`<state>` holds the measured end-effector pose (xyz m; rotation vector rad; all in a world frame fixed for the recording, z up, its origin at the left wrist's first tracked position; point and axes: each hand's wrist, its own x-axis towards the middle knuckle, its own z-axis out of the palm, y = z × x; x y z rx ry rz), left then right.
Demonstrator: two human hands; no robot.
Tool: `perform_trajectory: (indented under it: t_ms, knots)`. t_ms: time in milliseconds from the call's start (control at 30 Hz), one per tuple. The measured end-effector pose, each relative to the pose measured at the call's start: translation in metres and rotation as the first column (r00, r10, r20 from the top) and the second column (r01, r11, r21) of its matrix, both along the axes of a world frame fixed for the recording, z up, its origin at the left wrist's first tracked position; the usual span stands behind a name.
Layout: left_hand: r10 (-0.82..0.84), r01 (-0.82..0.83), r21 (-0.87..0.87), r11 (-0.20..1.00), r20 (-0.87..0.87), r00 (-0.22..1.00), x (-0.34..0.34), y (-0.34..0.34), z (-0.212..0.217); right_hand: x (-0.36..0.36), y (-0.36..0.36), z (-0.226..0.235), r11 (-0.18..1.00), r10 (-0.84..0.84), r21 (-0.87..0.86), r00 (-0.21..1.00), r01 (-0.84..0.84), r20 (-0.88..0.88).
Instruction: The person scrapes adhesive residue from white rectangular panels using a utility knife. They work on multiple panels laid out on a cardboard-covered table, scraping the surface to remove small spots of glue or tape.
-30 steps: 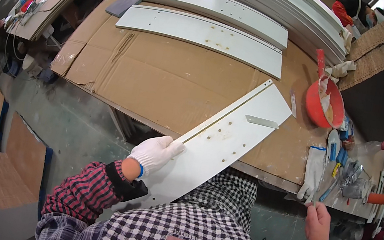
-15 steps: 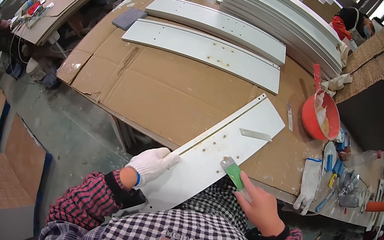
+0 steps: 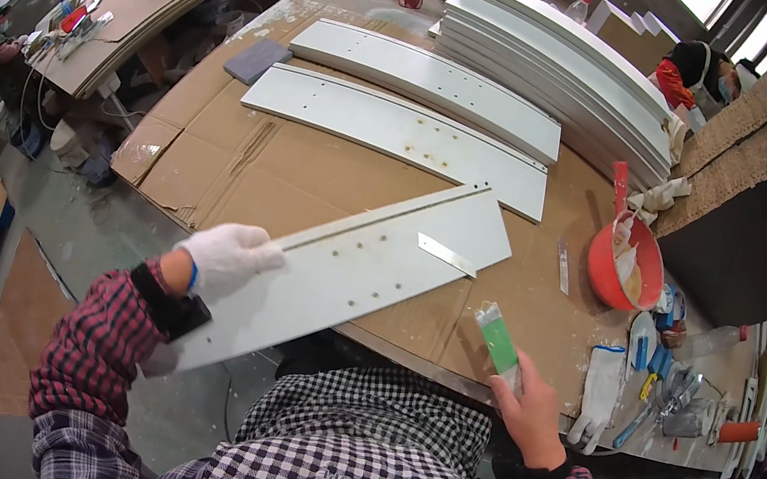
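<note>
My left hand (image 3: 233, 260), in a white glove, is closed on the long edge of a white grooved board (image 3: 369, 263). The board slants across the near edge of the table, its lower left end out past the edge. Several small filled spots dot its face. A flat metal strip (image 3: 447, 255) lies on it near the far right end. In my bare right hand (image 3: 532, 412) is a green putty scraper (image 3: 497, 343), its pale tip pointing up and away. The scraper is held to the right of the board, apart from it.
Two similar white boards (image 3: 323, 118) lie farther back on the cardboard-covered table (image 3: 189, 131), before a white panel stack (image 3: 573, 78). At right are a red putty bowl (image 3: 602, 266), a metal blade (image 3: 563, 268), a white glove (image 3: 599, 392) and tools. Another person (image 3: 700, 74) works behind.
My left hand has swung the board to the left and to a flatter slant, with the strip still on it. My right hand has moved the scraper from over the board to its right.
</note>
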<state>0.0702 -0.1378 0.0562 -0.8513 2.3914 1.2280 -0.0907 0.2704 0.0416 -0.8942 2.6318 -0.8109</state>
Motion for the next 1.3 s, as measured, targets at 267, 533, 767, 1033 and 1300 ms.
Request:
perform_trajectory:
  t_ms: [267,533,767,1033,1300]
  knots:
    - [0.007,-0.015,-0.419,0.908,-0.020,1.000,-0.035,-0.085,0.001,-0.002,-0.001,-0.006,1.000,0.003,-0.028,0.994,-0.006,-0.105]
    - [-0.084,-0.161,-0.401,0.902,-0.528,0.845,-0.061,0.007,0.008,-0.004,-0.019,-0.011,0.996,0.091,-0.009,0.979,-0.094,-0.184]
    - [-0.157,0.211,0.154,0.965,-0.306,0.939,-0.076,0.113,0.054,0.004,-0.034,-0.004,0.964,0.232,-0.063,0.936,-0.257,-0.264]
    - [0.015,0.120,0.460,0.880,-0.279,0.960,-0.078,0.126,0.030,0.006,-0.028,-0.004,0.938,0.277,-0.112,0.905,-0.327,-0.323]
    - [-0.200,0.129,0.251,0.959,0.280,0.939,-0.012,0.106,0.007,0.006,-0.015,-0.011,0.952,0.188,-0.208,0.964,-0.226,-0.186]
